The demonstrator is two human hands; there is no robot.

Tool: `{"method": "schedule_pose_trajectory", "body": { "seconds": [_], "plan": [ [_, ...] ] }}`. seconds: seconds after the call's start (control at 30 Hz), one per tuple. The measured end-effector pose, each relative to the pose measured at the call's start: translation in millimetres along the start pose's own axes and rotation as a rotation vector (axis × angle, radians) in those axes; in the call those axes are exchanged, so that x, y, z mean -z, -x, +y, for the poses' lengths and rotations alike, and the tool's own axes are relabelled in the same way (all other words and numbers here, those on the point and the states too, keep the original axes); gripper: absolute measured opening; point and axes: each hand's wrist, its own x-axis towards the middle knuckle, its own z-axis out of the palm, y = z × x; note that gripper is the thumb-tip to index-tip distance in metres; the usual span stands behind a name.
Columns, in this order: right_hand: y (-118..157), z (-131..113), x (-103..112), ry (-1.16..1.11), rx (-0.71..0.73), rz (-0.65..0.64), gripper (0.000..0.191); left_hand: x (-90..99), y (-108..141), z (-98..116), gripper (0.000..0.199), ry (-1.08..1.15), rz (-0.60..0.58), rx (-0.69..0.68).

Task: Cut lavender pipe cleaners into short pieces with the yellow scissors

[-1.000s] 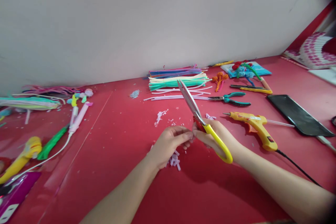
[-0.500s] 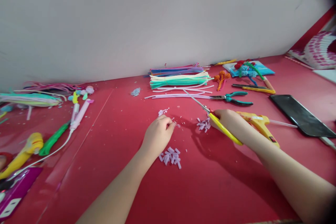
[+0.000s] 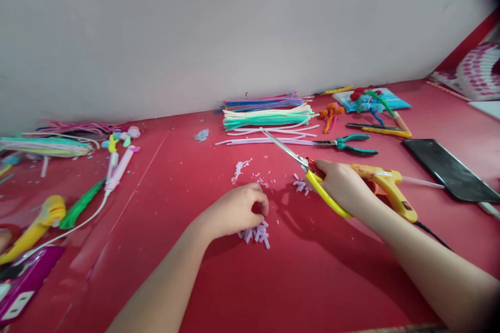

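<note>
My left hand point(image 3: 240, 210) is palm down over a small pile of cut lilac pipe-cleaner pieces point(image 3: 258, 237). Its thumb and forefinger curve with a gap between them, and I make out nothing held there. The hand hides part of the pile. In my right hand point(image 3: 341, 182) is a pair of scissors point(image 3: 287, 151) with yellow and red handles, blades pointing up and left. Below the scissors lies a second heap of lilac pieces point(image 3: 300, 184), partly covered by them. Fine lilac fluff point(image 3: 240, 168) is scattered beyond my left hand.
Bundled pipe cleaners point(image 3: 269, 117) lie along the wall, with loose lilac stems point(image 3: 265, 141) and teal pliers point(image 3: 355, 144) before them. Right are a yellow glue gun point(image 3: 385, 187) and black phone point(image 3: 449, 169). Left are a pink-white tool point(image 3: 119, 169) with a cord and a purple case point(image 3: 33, 281).
My left hand has moved from the fluff back toward me, onto the lilac pile, and its thumb and forefinger have parted. My right hand and the scissors have shifted slightly left.
</note>
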Motion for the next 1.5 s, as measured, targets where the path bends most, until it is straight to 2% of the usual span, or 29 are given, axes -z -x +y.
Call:
{"method": "schedule_pose_trajectory", "body": {
  "seconds": [0.1,0.27,0.37,0.47,0.57,0.67,0.8,1.03,1.33,1.5],
  "plan": [
    [2.0,0.0,-3.1,0.001,0.031,0.005,0.027,-2.6,1.4,-0.6,0.010,-0.045,-0.027,-0.002],
    [3.0,-0.3,-5.6,-0.040,0.058,0.035,0.027,-5.4,0.4,0.3,0.009,0.004,0.029,0.006],
    [6.8,-6.5,-5.5,-0.161,0.075,0.015,0.024,-7.9,-3.9,4.6,0.006,0.207,0.120,0.009],
    [13.9,-18.1,-5.2,-0.414,0.125,-0.137,0.020,-14.2,-10.0,9.4,0.011,0.552,0.222,0.029],
    [21.7,-29.7,-4.8,-0.663,0.137,-0.281,0.015,-22.0,-14.2,12.7,0.013,0.812,0.197,0.063],
    [27.0,-35.8,-4.4,-0.772,0.088,-0.274,0.012,-27.0,-14.9,15.7,0.013,0.895,0.193,0.060],
    [28.1,-35.2,-6.4,-0.791,0.076,-0.245,0.010,-28.7,-14.3,19.4,0.012,0.903,0.202,0.043],
    [26.3,-31.0,-15.6,-0.724,0.194,-0.153,0.008,-31.9,-15.7,20.7,0.013,0.793,0.200,0.026],
    [26.6,-30.8,-15.1,-0.667,0.197,-0.072,0.009,-35.1,-10.1,26.8,0.015,0.586,0.330,0.012],
    [27.5,-30.9,-16.2,-0.656,0.203,-0.064,0.010,-34.5,-10.0,28.5,0.012,0.590,0.350,0.027]
  ]
}}
